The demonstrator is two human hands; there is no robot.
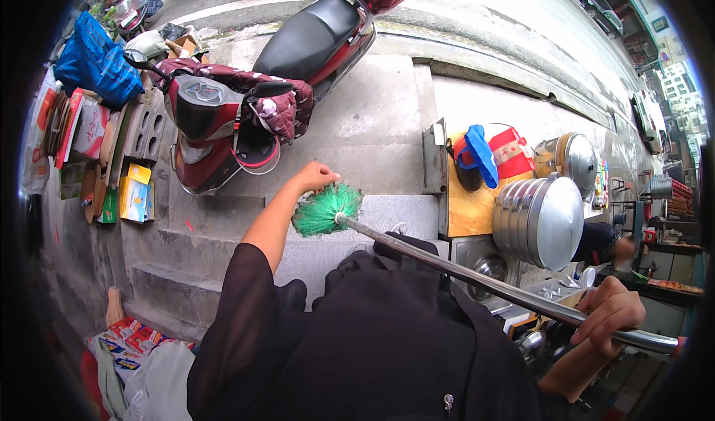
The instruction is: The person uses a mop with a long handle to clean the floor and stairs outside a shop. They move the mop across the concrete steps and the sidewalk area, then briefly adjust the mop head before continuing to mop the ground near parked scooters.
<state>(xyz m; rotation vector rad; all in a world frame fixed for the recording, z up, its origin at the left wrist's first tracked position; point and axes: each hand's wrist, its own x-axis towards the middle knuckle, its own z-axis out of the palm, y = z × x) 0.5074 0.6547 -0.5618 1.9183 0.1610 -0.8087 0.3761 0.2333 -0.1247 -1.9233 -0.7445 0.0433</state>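
Note:
A long metal pole (pixel 447 267) slants across my lap, from the lower right to a round head of green bristles (pixel 327 211) near the middle of the view. Grey fuzz clings along the edge of the bristles. My right hand (pixel 611 312) is closed around the pole near its far end, by a red part. Above the bristle head is my left hand (pixel 317 176), its thumb and fingertips pinched together at the upper edge of the bristles. Whether the fingertips hold a bit of fuzz or a bristle is too small to tell.
Concrete steps (pixel 179 287) lie left of my legs. A red scooter (pixel 206 114) stands ahead. On the right are a wooden board (pixel 469 214), stacked metal steamers (pixel 536 220), a blue bag (pixel 480 150) and a person's arm (pixel 623 249). Flattened cartons (pixel 89 128) lean at the left.

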